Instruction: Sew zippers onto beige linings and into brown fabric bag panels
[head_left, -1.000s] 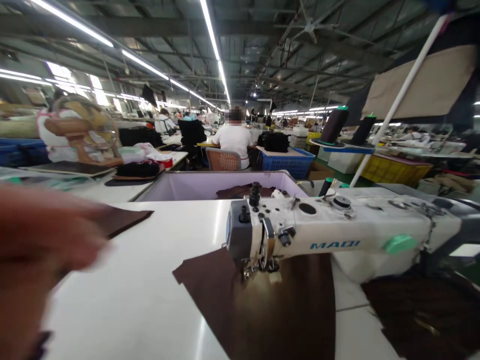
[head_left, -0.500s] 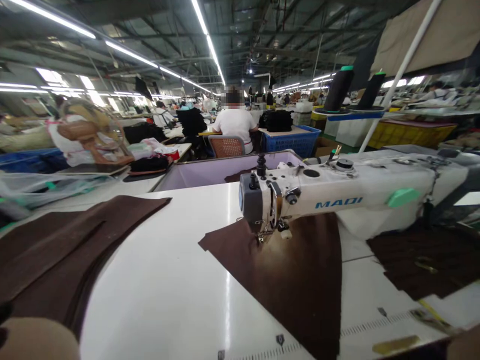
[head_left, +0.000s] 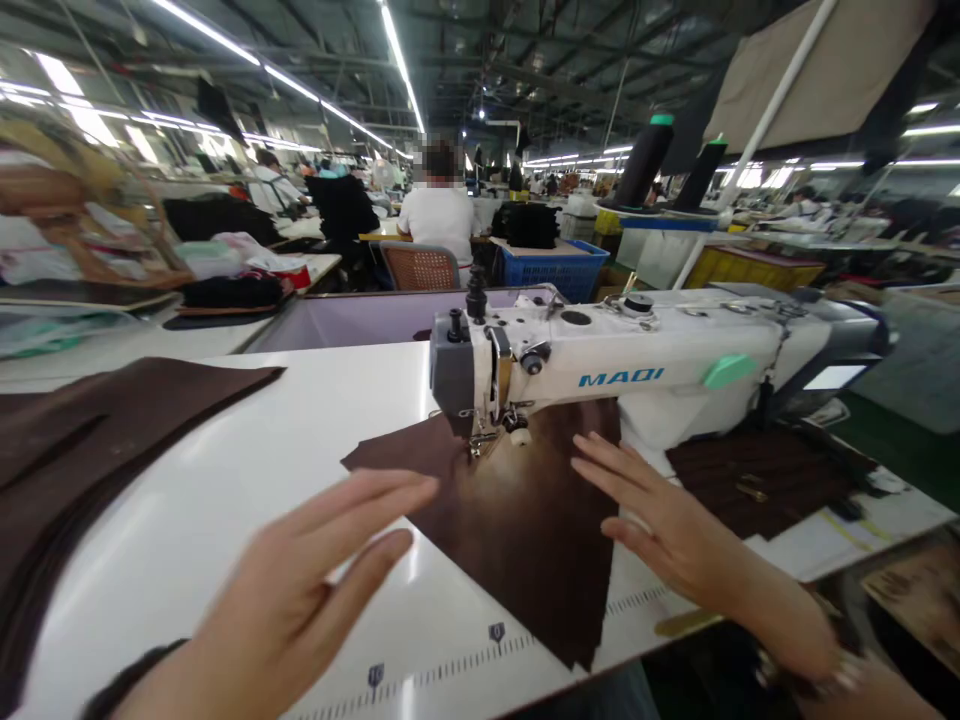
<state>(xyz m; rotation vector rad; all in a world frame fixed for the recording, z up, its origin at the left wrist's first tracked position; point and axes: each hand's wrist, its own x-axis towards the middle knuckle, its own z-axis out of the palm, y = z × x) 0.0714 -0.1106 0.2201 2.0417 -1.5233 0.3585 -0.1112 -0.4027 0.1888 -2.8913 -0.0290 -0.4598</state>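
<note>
A dark brown fabric piece lies on the white table under the needle of a white MAQI sewing machine. My left hand hovers open, fingers stretched toward the fabric's left edge, holding nothing. My right hand is open too, fingers spread flat over the fabric's right part, just below the machine arm. Whether either hand touches the cloth I cannot tell.
A stack of brown fabric pieces lies at the table's left. More dark cloth sits right of the machine. A purple bin stands behind the table. A person in white sits ahead, with thread cones at the right.
Both hands have come into view and reached forward toward the brown fabric at the needle. The camera has tilted down and shifted right.
</note>
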